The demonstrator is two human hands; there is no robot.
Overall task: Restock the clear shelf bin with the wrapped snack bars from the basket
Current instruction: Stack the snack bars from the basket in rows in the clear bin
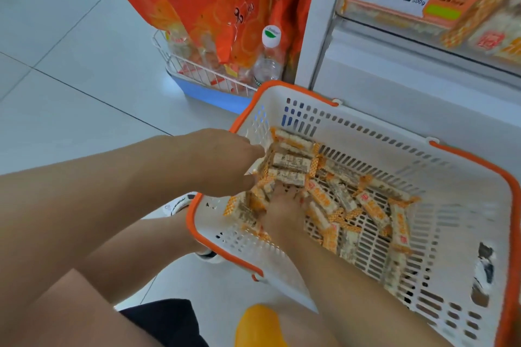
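Note:
A white basket (439, 177) with an orange rim sits on the floor at the right. Several wrapped snack bars (372, 208) with orange-checked ends lie loose on its bottom. My left hand (225, 160) reaches over the basket's left rim and holds a stack of bars (290, 162) against its fingers. My right hand (284, 211) is down among the bars just below that stack, fingers curled on some of them. The clear shelf bin (479, 22) with similar bars stands on the shelf at the top right, behind a price card.
A white shelf unit (394, 84) rises right behind the basket. To its left, a wire rack (203, 73) on a blue base holds orange bags and a water bottle (269, 56). My knees and a shoe (177, 203) are beside the basket's left edge. Tiled floor lies to the left.

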